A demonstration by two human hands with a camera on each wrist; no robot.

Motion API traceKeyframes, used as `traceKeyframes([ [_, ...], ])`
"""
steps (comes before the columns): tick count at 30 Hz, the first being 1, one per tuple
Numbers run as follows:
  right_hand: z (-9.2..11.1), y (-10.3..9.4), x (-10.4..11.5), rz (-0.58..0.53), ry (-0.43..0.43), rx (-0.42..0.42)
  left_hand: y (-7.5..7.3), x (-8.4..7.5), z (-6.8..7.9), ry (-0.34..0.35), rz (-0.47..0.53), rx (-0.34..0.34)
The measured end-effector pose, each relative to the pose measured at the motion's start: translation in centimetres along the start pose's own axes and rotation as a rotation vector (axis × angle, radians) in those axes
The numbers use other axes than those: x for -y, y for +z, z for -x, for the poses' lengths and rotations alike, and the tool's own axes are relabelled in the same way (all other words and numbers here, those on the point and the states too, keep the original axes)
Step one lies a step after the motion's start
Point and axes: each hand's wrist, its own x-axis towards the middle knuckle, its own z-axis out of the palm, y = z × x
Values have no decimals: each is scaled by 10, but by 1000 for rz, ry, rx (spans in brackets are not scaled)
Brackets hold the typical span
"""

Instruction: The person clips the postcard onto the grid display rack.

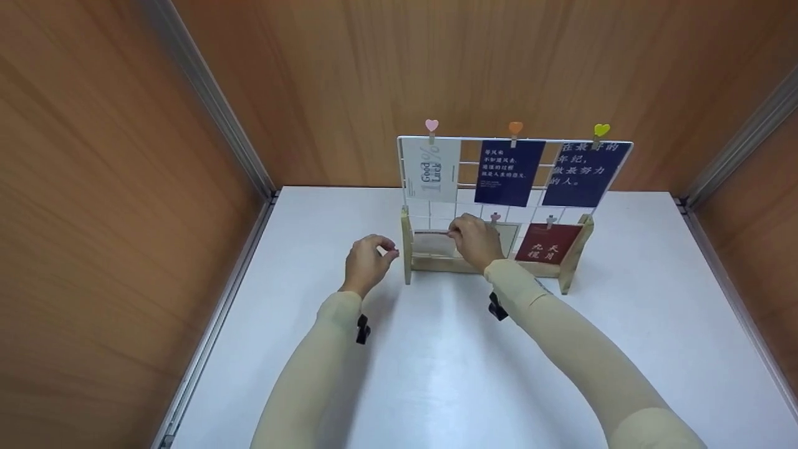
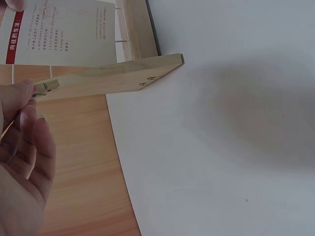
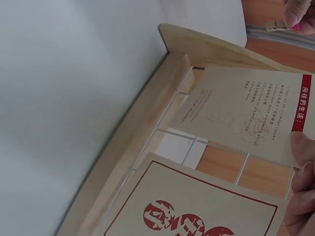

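My left hand point(image 1: 366, 265) pinches a small wooden clothespin point(image 2: 47, 86), just left of the wire grid stand's wooden leg point(image 1: 407, 249). A bit of pink shows on the clothespin in the right wrist view. With thumb and fingers my right hand point(image 1: 475, 242) grips the top edge of a cream card point(image 3: 241, 108) with a red band and printed text. That card lies against the lower left part of the wire grid point(image 1: 436, 215). Beside it hangs another cream card point(image 3: 197, 206) with a red border and red round figures, partly behind my right hand in the head view.
Three cards hang along the grid's top: a white card point(image 1: 431, 171), a navy card point(image 1: 510, 174) and another navy card point(image 1: 580, 178), under heart-topped clips. A dark red card point(image 1: 548, 243) hangs lower right. Wood-grain panels point(image 1: 374, 75) surround the white table point(image 1: 436, 374).
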Motion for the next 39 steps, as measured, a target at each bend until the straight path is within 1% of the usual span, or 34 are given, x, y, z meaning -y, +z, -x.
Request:
traceKeyframes([
  [4, -7, -4, -3, 19, -18, -41, -1, -6, -9, 27, -9, -5],
  [8, -15, -6, -5, 36, -38, -102, -3, -14, -20, 48, -5, -15],
  [12, -19, -5, -8, 78, -41, -179, -4, -24, -29, 88, -3, -36],
  [20, -22, 1, -12, 136, -38, -278, -1, -45, -43, 161, -27, -88],
  [25, -22, 7, -12, 149, -23, -298, 1, -48, -43, 218, -31, -113],
  [30, -15, 20, -11, 141, -15, -319, 5, -45, -39, 273, -40, -134],
  [33, -12, 29, -8, 140, -17, -324, 6, -43, -36, 274, -58, -130],
  [37, -9, 38, -3, 140, -12, -301, 7, -42, -33, 264, -72, -97],
  [39, -8, 41, -1, 139, -12, -289, 8, -43, -32, 270, -90, -85],
])
